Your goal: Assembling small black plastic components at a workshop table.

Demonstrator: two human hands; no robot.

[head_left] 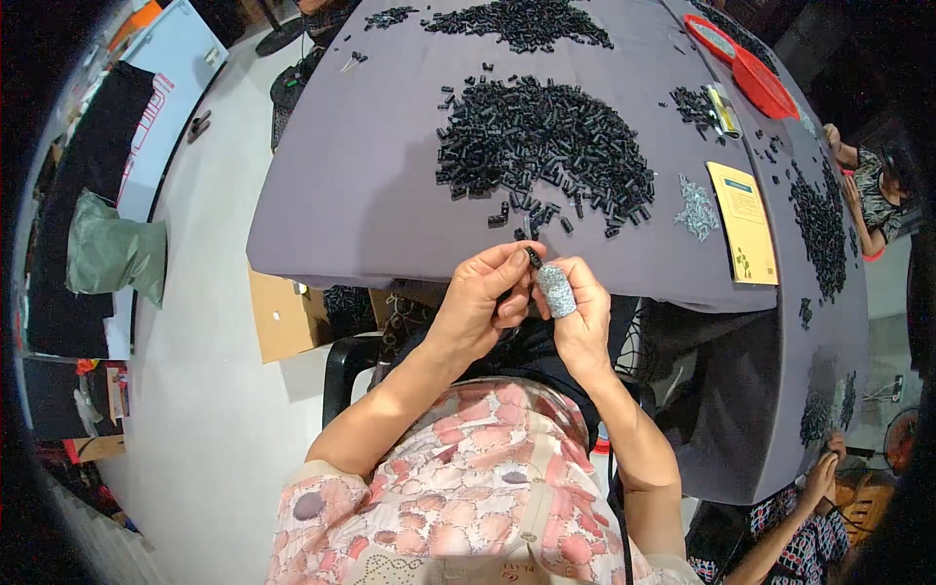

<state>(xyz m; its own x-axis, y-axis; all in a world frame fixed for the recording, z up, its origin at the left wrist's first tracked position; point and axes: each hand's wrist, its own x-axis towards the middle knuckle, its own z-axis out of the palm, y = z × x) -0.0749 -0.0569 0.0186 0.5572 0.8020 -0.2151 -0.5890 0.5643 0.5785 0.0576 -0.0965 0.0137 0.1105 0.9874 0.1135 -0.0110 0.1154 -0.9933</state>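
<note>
Left hand pinches black piece; basket holds pale bits.

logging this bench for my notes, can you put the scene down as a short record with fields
Left hand: pinching a black piece
Right hand: close beside that piece; contact unclear; grey wrap on one digit
Table: covered in grey cloth
Ahead of hands: large pile of black pieces
Right of pile: pale bits, then yellow booklet
Far right: red basket
Other people: one at the right edge, another lower right
</note>
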